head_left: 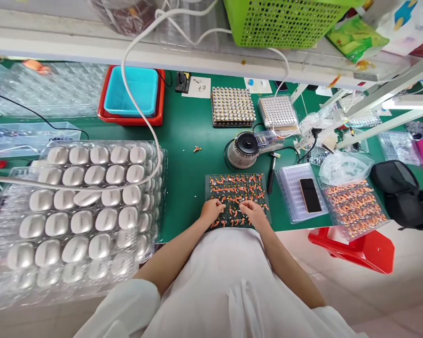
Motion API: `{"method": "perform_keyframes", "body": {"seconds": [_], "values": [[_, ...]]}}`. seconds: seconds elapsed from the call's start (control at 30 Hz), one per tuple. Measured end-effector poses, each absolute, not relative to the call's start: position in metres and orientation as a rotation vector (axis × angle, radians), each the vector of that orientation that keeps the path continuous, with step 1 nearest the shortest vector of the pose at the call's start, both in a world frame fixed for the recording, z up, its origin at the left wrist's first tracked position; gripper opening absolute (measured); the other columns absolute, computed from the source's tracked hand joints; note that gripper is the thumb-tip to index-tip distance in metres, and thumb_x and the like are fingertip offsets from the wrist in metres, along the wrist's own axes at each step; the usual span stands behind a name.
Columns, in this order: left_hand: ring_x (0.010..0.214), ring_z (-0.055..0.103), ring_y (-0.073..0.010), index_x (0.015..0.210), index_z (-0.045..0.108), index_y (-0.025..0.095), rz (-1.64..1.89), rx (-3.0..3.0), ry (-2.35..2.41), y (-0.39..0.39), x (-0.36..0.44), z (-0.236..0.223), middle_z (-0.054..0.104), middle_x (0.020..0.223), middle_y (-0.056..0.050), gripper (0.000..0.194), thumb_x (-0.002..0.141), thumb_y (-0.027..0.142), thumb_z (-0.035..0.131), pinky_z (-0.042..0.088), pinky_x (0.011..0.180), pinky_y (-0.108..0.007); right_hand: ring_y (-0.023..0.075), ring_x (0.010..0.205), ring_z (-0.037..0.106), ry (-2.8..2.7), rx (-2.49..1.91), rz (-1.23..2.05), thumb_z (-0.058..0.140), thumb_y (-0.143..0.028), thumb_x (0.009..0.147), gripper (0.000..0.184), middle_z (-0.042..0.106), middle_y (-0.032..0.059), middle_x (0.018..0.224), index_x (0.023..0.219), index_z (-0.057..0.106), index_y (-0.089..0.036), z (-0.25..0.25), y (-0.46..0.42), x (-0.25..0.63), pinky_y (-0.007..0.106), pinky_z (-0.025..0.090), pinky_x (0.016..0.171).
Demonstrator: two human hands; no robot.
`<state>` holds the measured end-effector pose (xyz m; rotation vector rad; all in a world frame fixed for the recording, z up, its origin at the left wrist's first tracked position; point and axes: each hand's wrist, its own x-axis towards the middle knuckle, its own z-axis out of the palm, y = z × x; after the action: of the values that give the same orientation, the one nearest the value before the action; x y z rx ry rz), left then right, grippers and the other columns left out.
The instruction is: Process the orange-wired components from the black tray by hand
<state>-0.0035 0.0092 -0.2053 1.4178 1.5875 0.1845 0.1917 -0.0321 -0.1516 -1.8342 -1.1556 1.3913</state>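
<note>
A dark tray (pixel 207 188) with rows of small orange curved parts (pixel 229 189) lies at the table's near edge, right in front of my body. Over its left side is my left hand (pixel 212 211), thumb and fingers closed in a pinch. My right hand (pixel 254 214) is pinched too, above the tray's right half and a short way from the left. Whatever the fingertips hold is too small to make out. Beyond the tray stands a round grey device with a black top (pixel 247 142). Close to the tray's right edge lies a small hammer (pixel 272 171).
Stacked clear trays of silvery rounded cases (pixel 81 220) fill the left. A phone (pixel 310 195) rests on plastic trays at right, beside another tray of orange parts (pixel 356 206). A white cable (pixel 127 89) hangs across the left. A shelf with a green basket (pixel 285 23) overhangs the back.
</note>
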Motion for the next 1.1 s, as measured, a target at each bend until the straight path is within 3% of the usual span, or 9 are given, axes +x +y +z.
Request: {"method": "perform_keyframes", "body": {"seconds": [0.17, 0.27, 0.47, 0.83, 1.1], "values": [[0.081, 0.064, -0.0157, 0.093, 0.065, 0.017, 0.206, 1.469, 1.622, 0.012, -0.031, -0.202, 0.071, 0.091, -0.005, 0.019, 0.086, 0.03, 0.052, 0.044, 0.071, -0.024, 0.0177, 0.07, 0.059, -1.242, -1.864, 1.36, 0.054, -0.042, 0.079, 0.028, 0.066, 0.0035, 0.076, 0.086, 0.066, -0.017, -0.154, -0.028, 0.195, 0.03, 0.045, 0.066], [0.084, 0.062, -0.0171, 0.087, 0.065, 0.018, 0.164, 1.506, 1.647, 0.008, -0.048, -0.201, 0.069, 0.091, -0.005, 0.017, 0.085, 0.029, 0.054, 0.043, 0.073, -0.025, 0.0181, 0.07, 0.059, -1.364, -1.854, 1.33, 0.053, -0.04, 0.079, 0.027, 0.066, 0.0037, 0.077, 0.087, 0.065, -0.017, -0.153, -0.011, 0.188, 0.03, 0.045, 0.066], [0.08, 0.061, -0.0179, 0.081, 0.066, 0.018, 0.046, 1.554, 1.652, -0.01, -0.051, -0.203, 0.065, 0.087, -0.004, 0.02, 0.07, 0.033, 0.072, 0.043, 0.07, -0.025, 0.019, 0.072, 0.059, -1.717, -1.806, 1.195, 0.05, -0.032, 0.081, 0.023, 0.067, 0.0046, 0.079, 0.09, 0.065, -0.018, -0.153, 0.067, 0.151, 0.03, 0.044, 0.068], [0.092, 0.06, -0.0187, 0.087, 0.068, 0.02, 0.022, 1.615, 1.621, -0.016, -0.047, -0.206, 0.062, 0.094, -0.005, 0.012, 0.08, 0.026, 0.06, 0.042, 0.08, -0.027, 0.021, 0.091, 0.055, -2.325, -1.809, 0.842, 0.046, -0.011, 0.085, 0.034, 0.053, 0.0126, 0.114, 0.117, 0.056, -0.018, -0.173, 0.236, 0.038, 0.032, 0.042, 0.078], [0.092, 0.059, -0.018, 0.094, 0.069, 0.023, 0.021, 1.603, 1.563, -0.02, -0.055, -0.209, 0.062, 0.095, -0.004, 0.016, 0.083, 0.027, 0.057, 0.043, 0.081, -0.027, 0.0293, 0.109, 0.043, -2.503, -1.803, 0.773, 0.045, -0.01, 0.089, 0.025, 0.045, 0.0189, 0.12, 0.11, 0.056, -0.015, -0.195, 0.28, 0.002, 0.043, 0.037, 0.089]]}}
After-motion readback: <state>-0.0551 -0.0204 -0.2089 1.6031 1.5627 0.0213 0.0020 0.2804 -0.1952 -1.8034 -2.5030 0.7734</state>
